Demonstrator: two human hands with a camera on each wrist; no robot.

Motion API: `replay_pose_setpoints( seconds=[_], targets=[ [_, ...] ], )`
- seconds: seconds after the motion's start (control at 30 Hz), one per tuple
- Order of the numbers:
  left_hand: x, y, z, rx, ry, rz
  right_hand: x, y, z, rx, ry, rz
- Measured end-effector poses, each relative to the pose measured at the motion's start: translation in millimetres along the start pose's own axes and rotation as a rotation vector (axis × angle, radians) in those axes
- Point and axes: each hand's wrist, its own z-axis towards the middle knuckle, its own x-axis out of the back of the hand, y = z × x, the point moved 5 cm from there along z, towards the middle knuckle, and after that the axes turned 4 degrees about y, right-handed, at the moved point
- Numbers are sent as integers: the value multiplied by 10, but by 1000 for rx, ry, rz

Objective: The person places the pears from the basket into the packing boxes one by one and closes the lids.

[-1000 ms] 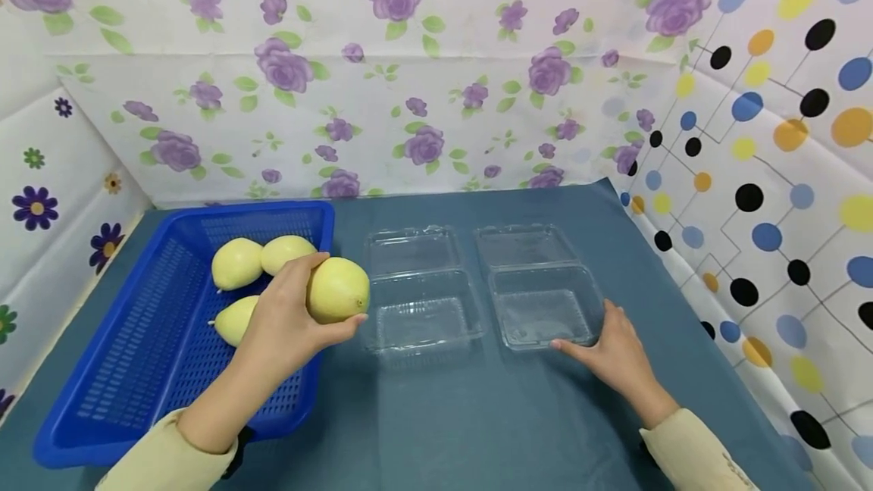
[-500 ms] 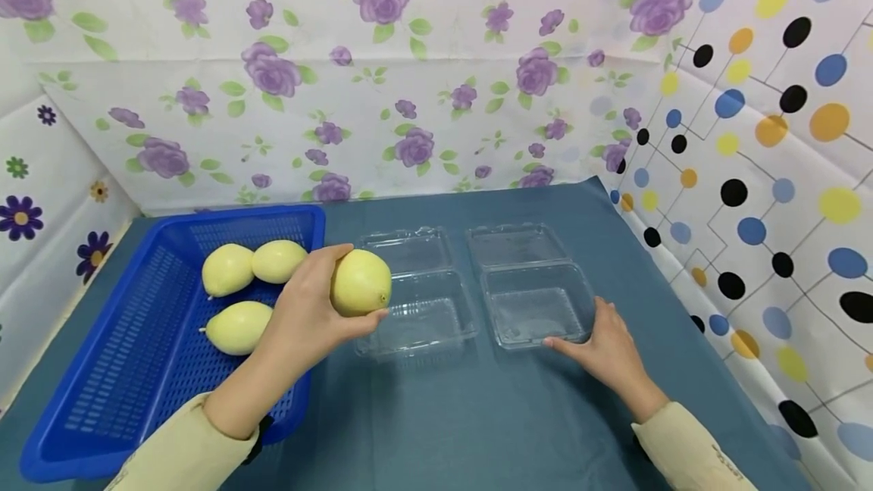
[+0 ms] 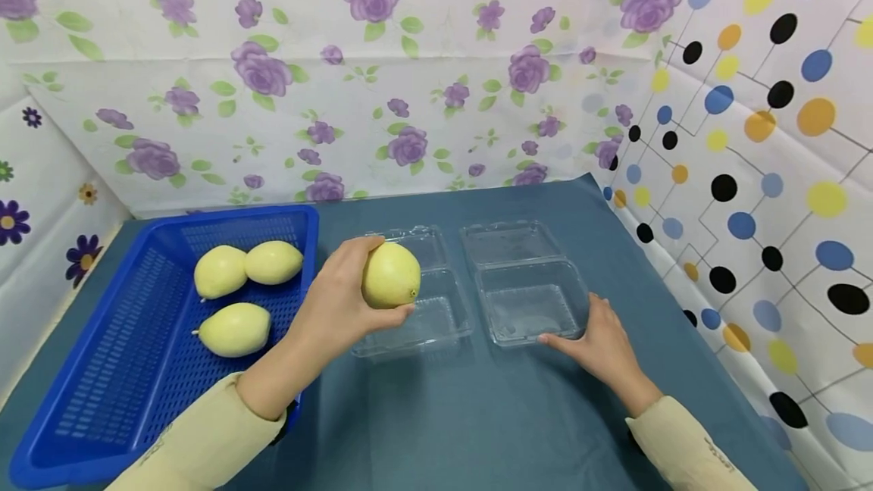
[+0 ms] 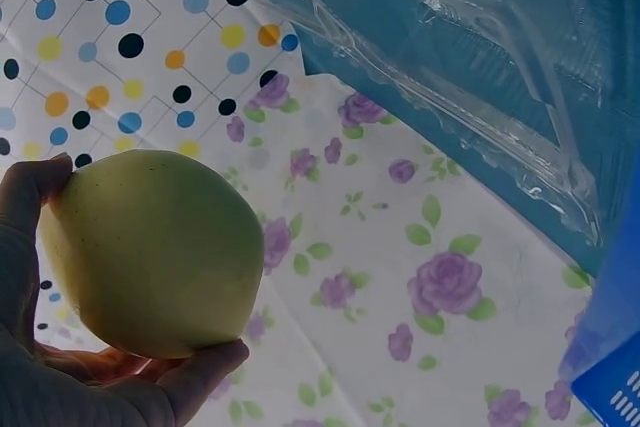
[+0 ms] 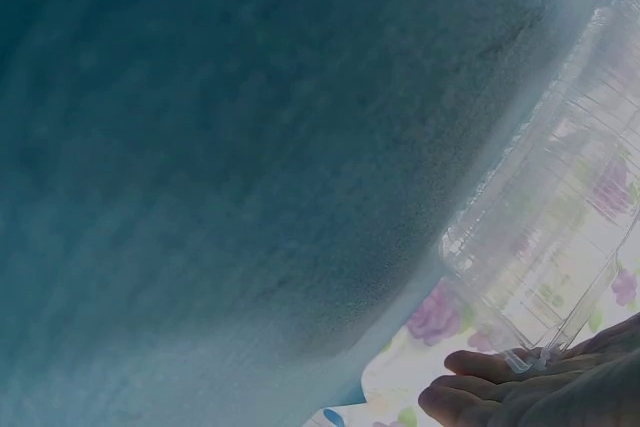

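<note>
Head view: my left hand (image 3: 334,305) grips 1 lemon (image 3: 390,275) above the left clear box (image 3: 416,317); right hand (image 3: 600,339), fingers relaxed, steadies the right clear box (image 3: 532,301). I'd lower gently, centred.

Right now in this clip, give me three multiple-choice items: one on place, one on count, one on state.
1. Where is the held lemon? A in the blue basket B above the left clear box C on the cloth
2. How many lemons lie in the basket? A three B one C five
3. How are the two clear boxes? A closed B stacked C open, lids back

B: the left hand holds it over that box.
A: three lie there.
C: both lids are back; the right hand touches the right clear box.
</note>
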Motion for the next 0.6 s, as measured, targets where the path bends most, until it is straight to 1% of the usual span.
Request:
replay_pose_setpoints(
  seconds=[0.2,0.47,0.6],
  targets=[
    [-87,51,59,-36,-10,1,-4,-2,8,-4,-3,1],
    [-227,79,104,-39,-28,13,-13,13,21,-2,9,0],
    [-295,96,131,-36,-49,18,-8,15,19,2,16,-2]
  ],
)
